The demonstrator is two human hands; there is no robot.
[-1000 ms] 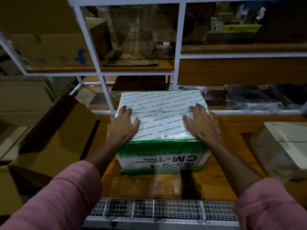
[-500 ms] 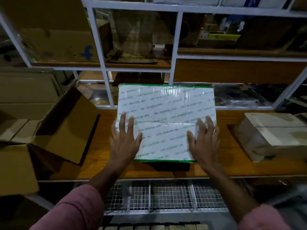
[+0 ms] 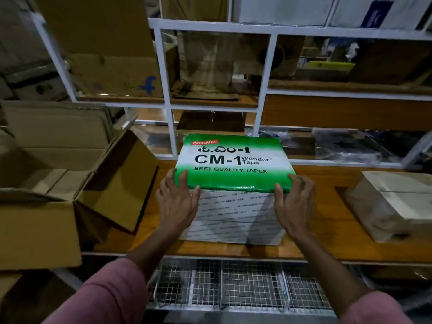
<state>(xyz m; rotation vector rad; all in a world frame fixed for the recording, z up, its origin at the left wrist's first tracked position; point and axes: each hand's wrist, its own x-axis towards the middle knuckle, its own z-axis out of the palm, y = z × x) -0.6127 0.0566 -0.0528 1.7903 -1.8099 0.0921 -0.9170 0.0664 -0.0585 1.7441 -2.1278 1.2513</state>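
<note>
The scene is dim, lit by a weak, warm light from overhead. The glossy wrap of the tape box (image 3: 232,161) catches it. Soft glare streaks run along the green near edge, and the printed top is the brightest patch in view. The left hand (image 3: 176,202) and right hand (image 3: 293,204) throw dark shadows down the box's white front face. The counter (image 3: 327,235) shows a dull orange sheen. The upper shelves (image 3: 210,66) sink into murky brown, grainy and low in detail. Plastic bags (image 3: 346,146) behind give scattered glints. The wide lens bows the white frame posts (image 3: 164,90) near the edges, and the pink sleeves (image 3: 112,295) at the bottom look soft and smeared.
</note>
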